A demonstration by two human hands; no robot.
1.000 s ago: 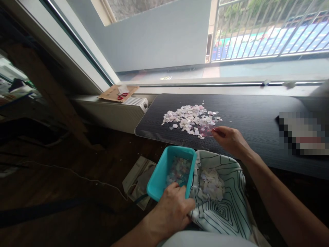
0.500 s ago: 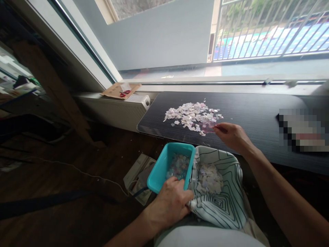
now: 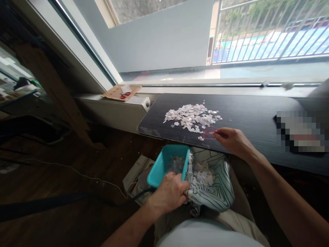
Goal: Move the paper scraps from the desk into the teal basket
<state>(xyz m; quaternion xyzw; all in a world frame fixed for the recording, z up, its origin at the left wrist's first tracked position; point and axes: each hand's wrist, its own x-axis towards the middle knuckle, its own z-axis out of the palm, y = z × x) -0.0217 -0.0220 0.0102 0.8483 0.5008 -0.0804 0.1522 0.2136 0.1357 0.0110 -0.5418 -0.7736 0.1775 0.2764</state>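
Note:
My left hand [image 3: 171, 190] is closed over the near rim of a teal plastic bin [image 3: 157, 168], at the side where a white fabric bag with black lines [image 3: 222, 193] meets it. Small paper-like scraps [image 3: 176, 164] lie in the bin, and more pale scraps [image 3: 204, 173] fill part of the bag. Above the dark table, my right hand [image 3: 232, 139] pinches a thin see-through pink plastic piece [image 3: 209, 132]. That piece is at the near right edge of a loose heap of small white and pinkish scraps [image 3: 190, 116].
The dark tabletop [image 3: 252, 116] runs along the window. A pixelated item [image 3: 300, 132] lies at its right end. Red scissors [image 3: 125, 95] rest on brown cardboard [image 3: 113, 92] on the sill, by a white radiator [image 3: 138, 100]. A pale cable [image 3: 84, 175] crosses the floor.
My right hand and the pink piece have moved slightly toward me, away from the heap. The fabric bag has shifted left, closer against the bin, and looks narrower.

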